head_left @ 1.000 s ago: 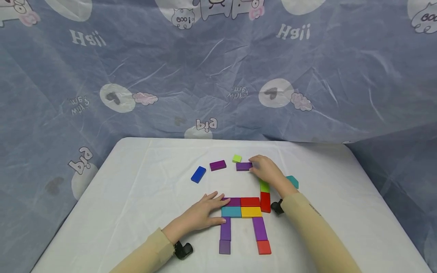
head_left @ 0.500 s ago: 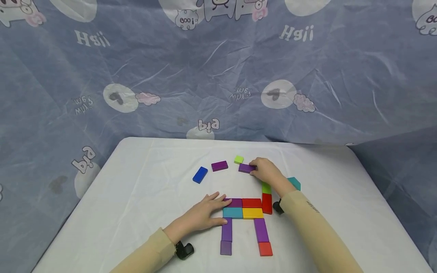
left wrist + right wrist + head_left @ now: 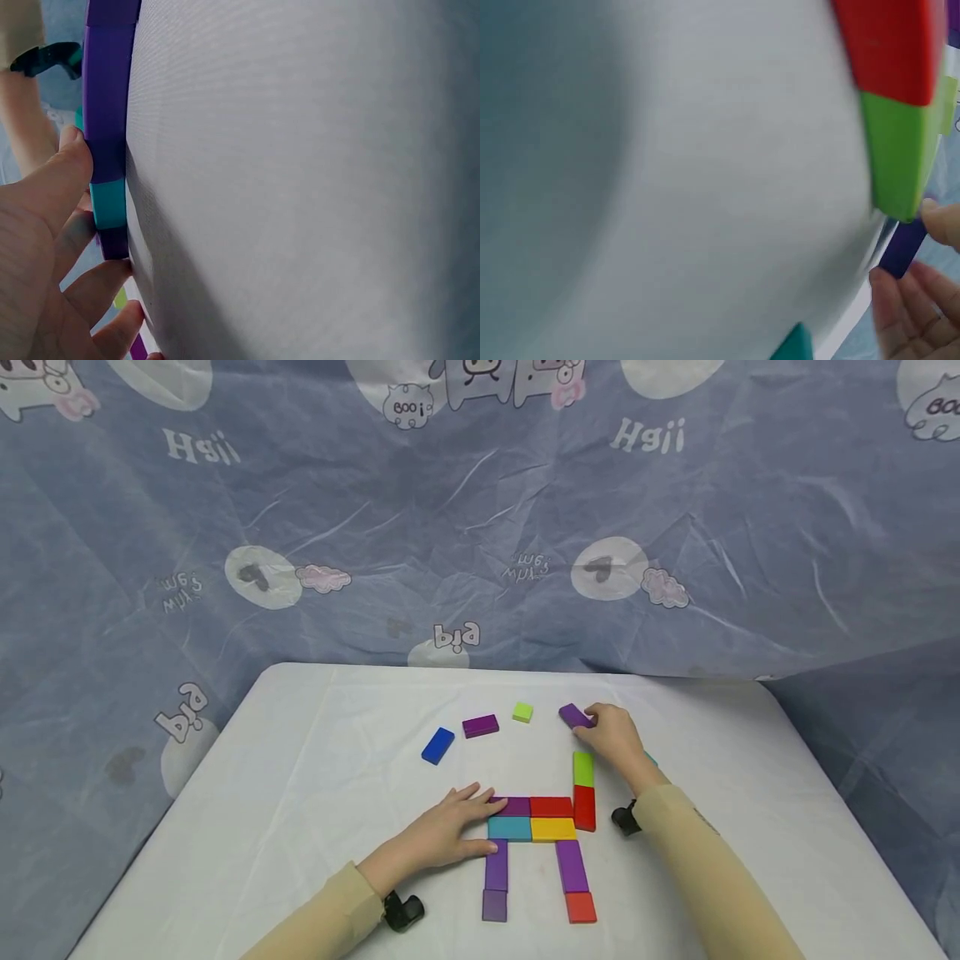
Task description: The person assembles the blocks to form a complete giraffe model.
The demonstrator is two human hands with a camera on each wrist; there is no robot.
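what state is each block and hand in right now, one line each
held purple block: pinched by the right hand, slanted; lifted or not, cannot tell
left hand: fingers extended, at the arranged blocks' left end
yellow block: flat, among the arranged blocks
longer lime block: end to end with a red block
blue block: loose, apart
dark purple block: loose, apart
small lime block: loose, apart
teal block by right arm: mostly hidden

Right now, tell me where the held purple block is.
In the head view, the held purple block is right of centre in the right hand, beyond the larger green block and right of the smaller green block.
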